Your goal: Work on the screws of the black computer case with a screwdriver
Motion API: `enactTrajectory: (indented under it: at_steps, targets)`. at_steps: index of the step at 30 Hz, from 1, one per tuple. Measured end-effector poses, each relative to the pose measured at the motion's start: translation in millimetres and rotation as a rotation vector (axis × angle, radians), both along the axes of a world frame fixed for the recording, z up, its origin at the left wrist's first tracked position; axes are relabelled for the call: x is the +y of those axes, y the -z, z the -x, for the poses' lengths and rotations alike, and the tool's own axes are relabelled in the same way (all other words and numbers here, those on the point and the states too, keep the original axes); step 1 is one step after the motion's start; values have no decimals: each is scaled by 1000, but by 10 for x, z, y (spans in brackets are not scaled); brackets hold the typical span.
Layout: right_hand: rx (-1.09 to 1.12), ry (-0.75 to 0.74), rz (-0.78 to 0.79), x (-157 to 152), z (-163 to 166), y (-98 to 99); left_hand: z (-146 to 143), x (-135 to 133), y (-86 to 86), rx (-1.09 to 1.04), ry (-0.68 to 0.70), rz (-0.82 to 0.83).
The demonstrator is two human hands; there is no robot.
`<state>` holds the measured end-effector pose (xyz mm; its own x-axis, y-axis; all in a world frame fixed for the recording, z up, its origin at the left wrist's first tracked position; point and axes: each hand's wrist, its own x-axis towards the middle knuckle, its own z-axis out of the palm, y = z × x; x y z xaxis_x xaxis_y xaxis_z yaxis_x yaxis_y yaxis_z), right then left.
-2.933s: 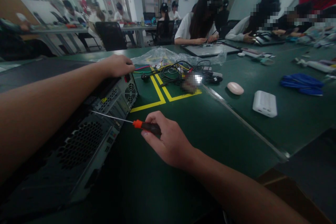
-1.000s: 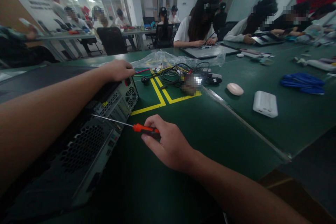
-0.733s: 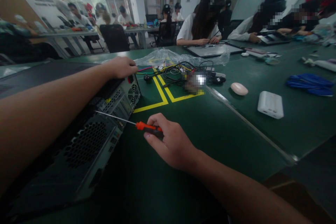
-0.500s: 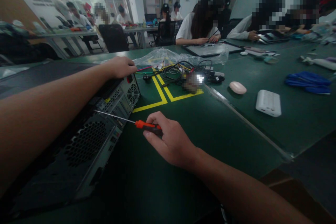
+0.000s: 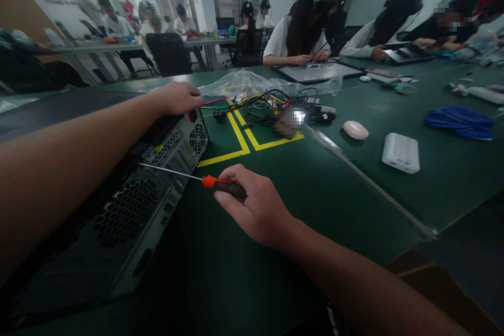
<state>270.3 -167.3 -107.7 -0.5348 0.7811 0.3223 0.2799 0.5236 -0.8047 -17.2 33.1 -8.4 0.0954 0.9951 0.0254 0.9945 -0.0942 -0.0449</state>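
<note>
A black computer case (image 5: 126, 215) lies on the green table at my left, its rear panel with a round fan grille turned towards the right. My left hand (image 5: 181, 98) is closed over the case's far top corner, its fingertips partly hidden. In my right hand (image 5: 255, 202) is an orange and black screwdriver (image 5: 210, 181), its handle pinched between thumb and fingers. The long thin shaft points left, and its tip meets the case near the rear edge, beneath my left forearm. What the tip touches is too dark to tell.
Beyond the case lie a tangle of cables (image 5: 260, 107) and clear plastic film (image 5: 236, 81). To the right are a pale oval object (image 5: 355, 130), a white box-shaped device (image 5: 400, 153) and a blue cloth bundle (image 5: 459, 122). Co-workers sit across the table (image 5: 315, 189).
The screwdriver handle has turned in my right hand, showing more black on top. Its tip stays at the case, and my left hand keeps its place. The view has shifted slightly.
</note>
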Motion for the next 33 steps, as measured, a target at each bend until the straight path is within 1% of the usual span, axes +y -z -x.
enactTrajectory:
  at_steps: [4,8,12,16,21,26,30,33]
  targets:
    - [3,7,-10,11,-6,-16,-33,-50,-9,6,-16,3]
    - [-69,-7,36,-9,7,-33,-68,-98,-12,58,-14,-3]
    - [-77,-14,61,-30,15,-29,-90,-112,-19,61,-20,-6]
    - [-88,-15,69,-20,8,-13,-117,-146,-41,45,-16,19]
    - [-87,-19,55,-13,5,-20,-163,-206,-69,85,-26,15]
    - [-94,-32,77,-17,4,-42,-167,-192,-72,77,-22,25]
    - [-93,-40,69,-10,3,-47,-150,-179,-60,52,-12,0]
    - [-88,-35,69,-10,1,-49,-146,-184,-61,71,-6,9]
